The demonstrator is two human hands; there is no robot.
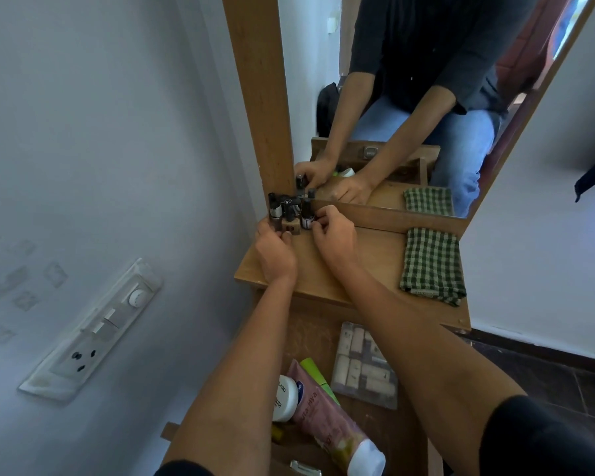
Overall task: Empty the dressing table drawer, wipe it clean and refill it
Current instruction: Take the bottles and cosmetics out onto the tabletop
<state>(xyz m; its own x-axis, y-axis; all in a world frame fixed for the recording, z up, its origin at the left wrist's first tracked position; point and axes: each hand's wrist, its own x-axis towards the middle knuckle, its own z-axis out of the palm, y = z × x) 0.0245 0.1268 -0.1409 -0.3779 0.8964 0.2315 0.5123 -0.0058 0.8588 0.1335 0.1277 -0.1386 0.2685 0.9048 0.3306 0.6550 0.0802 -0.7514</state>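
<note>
- Left hand [275, 250], fingers curled, grips the front bottle [292, 229] of the nail polish cluster [285, 208].
- Right hand [334, 235] pinches the right-end bottle [307, 220] of the cluster.
- Checked cloth [431, 262] lies well right of the cluster.

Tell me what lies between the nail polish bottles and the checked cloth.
In the head view, the right hand holds one of the nail polish bottles; beyond it, bare table top reaches the checked cloth.
</note>
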